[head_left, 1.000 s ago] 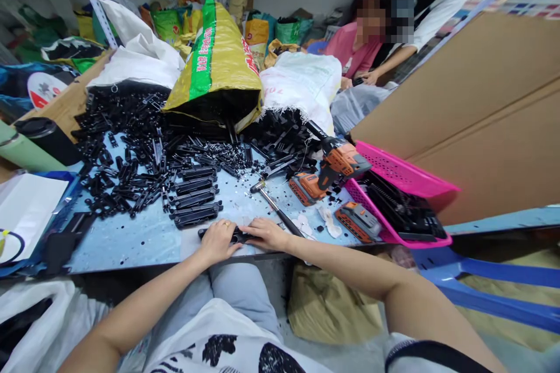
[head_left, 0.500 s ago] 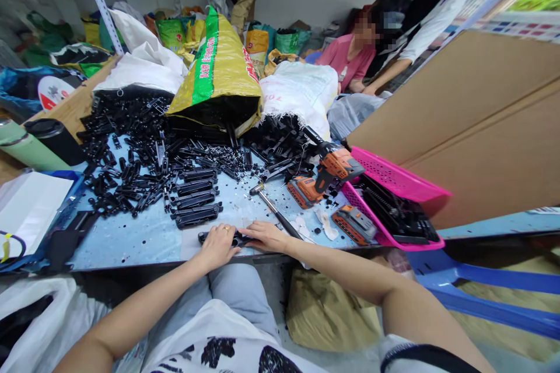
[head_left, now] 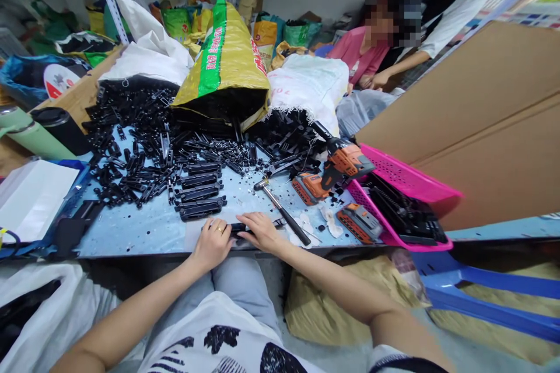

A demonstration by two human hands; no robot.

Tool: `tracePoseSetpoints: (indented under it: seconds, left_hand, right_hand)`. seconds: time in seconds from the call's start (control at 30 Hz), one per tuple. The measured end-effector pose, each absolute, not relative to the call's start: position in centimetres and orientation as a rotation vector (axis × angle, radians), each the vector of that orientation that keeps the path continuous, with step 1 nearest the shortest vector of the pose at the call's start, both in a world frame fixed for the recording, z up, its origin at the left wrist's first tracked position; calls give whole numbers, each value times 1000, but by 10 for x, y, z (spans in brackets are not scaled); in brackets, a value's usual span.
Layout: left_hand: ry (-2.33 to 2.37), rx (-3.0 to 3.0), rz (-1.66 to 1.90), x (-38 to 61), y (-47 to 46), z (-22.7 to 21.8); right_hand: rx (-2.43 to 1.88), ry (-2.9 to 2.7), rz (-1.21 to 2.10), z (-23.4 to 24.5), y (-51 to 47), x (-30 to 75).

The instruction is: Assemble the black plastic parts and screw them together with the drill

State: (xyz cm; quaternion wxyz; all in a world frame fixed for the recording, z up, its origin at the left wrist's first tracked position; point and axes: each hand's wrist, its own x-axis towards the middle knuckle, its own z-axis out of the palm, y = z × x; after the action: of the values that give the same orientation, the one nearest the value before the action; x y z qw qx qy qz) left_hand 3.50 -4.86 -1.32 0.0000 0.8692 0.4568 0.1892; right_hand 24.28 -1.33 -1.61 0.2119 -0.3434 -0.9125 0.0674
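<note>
At the table's front edge, my left hand (head_left: 214,243) grips one end of a long black hinged part (head_left: 237,227). My right hand (head_left: 261,232) has its fingers closed on the same part, a little further right. Much of the part is hidden under both hands. A row of similar black assembled parts (head_left: 200,193) lies just beyond my left hand. To the right of my right hand rests a hammer (head_left: 286,214) with a black grip, its metal head pointing away from me.
An orange cordless power tool (head_left: 347,160) and a spare battery (head_left: 359,222) lie at right, near a pink basket (head_left: 406,183) of black parts. Loose black pieces (head_left: 126,169) and a yellow sack (head_left: 236,64) fill the back. Two people sit beyond the cardboard (head_left: 472,116).
The view has shifted slightly. My right hand has moved a little on the black part, and more of the part shows between and beside my hands.
</note>
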Motion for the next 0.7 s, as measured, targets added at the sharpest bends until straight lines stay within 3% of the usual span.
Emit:
tracePoseSetpoints:
  seconds: [0.3, 0.43, 0.7]
  left_hand:
    - [1521, 2548, 324, 30, -26, -20]
    - [1468, 2526, 325, 19, -25, -19]
    - [1416, 2514, 406, 22, -32, -26]
  right_hand:
    - [-1136, -2531, 166, -29, -3, 246]
    - [-1210, -2694, 84, -38, -11, 259]
    - [-1076, -2804, 101, -12, -11, 256]
